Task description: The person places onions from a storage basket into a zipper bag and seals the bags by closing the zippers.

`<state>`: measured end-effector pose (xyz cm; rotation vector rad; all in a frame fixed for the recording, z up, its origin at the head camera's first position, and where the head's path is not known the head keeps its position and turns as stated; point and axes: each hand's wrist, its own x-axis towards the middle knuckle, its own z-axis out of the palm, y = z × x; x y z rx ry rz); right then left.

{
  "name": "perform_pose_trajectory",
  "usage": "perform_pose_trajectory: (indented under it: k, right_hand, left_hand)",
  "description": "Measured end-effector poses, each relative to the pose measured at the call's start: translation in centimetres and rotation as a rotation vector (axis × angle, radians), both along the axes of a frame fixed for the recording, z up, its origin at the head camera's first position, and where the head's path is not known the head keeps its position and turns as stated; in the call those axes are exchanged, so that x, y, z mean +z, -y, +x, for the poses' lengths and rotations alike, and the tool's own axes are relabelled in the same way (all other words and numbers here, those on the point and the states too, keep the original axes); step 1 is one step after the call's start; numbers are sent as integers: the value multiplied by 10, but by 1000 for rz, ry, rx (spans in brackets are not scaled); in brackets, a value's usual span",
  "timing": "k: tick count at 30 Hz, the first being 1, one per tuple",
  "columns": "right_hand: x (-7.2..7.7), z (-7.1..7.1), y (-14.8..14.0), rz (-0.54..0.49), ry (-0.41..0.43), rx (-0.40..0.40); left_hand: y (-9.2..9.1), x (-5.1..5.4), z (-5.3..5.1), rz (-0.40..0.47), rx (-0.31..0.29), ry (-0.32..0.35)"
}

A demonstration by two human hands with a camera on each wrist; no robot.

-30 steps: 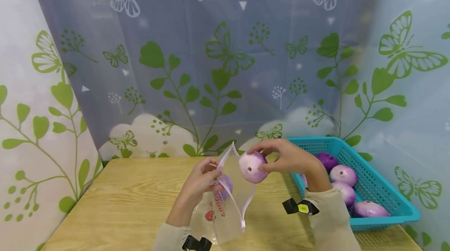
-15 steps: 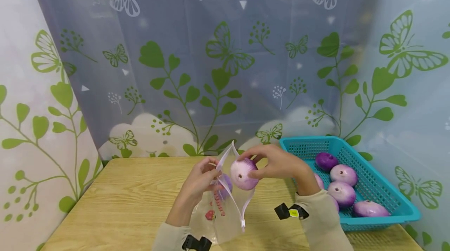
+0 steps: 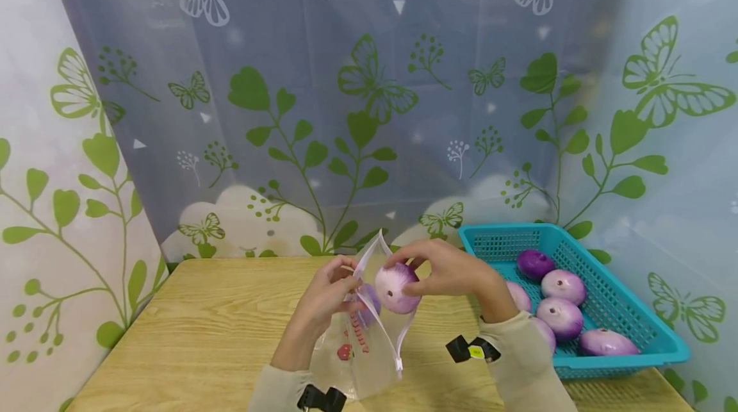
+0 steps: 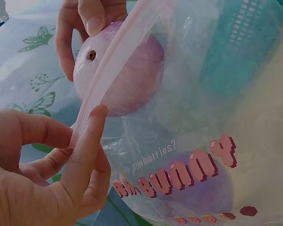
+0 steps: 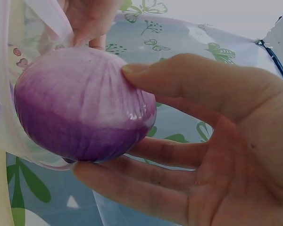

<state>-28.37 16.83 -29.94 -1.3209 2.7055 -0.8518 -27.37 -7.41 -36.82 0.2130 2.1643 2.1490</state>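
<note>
The purple-and-white onion (image 3: 393, 291) was held up at the mouth of the clear bag (image 3: 377, 380), partly seen through its film in the left wrist view. It was pinched in the right-hand grip (image 3: 446, 271) – the thumb set on one side, the fingers curled round the other. By the left-hand grip (image 3: 327, 293) the bag's pale zip edge was pinched between thumb and fingers, and the mouth was spread apart. Inside the bag, below the left fingers, a purple round object (image 3: 371, 303) was visible through the film. Red lettering and a strawberry print (image 3: 344, 352) were carried on the bag, and a white slider (image 3: 399, 365) was fitted at the lower end of its zip. To the right on the wooden worktop (image 3: 219, 322) a turquoise basket (image 3: 657, 341) was placed – several pale onions (image 3: 560, 318) and one darker onion (image 3: 535, 264) were contained in it. Behind everything, a butterfly-patterned backdrop (image 3: 300, 27) was hung.
</note>
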Motion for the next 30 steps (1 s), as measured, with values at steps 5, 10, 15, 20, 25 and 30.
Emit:
perform_pose_trajectory:
  k: [5, 10, 15, 20, 25, 30]
  right_hand:
    - [-2, -1, 2, 22, -24, 8]
    - [-3, -2, 3, 44, -29, 14]
    - [-1, 0, 3, 56, -6, 9]
    - [2, 2, 2, 68, 25, -22]
    - [4, 3, 1, 72, 26, -35]
    - [5, 3, 0, 73, 18, -35]
  left_hand:
    - [1, 0, 1, 3, 3, -1]
    - [1, 2, 1, 12, 7, -3]
    - [0, 3, 1, 22, 17, -10]
    - [0, 4, 1, 30, 24, -14]
    - [0, 4, 0, 32, 35, -13]
    - [1, 4, 1, 35, 43, -10]
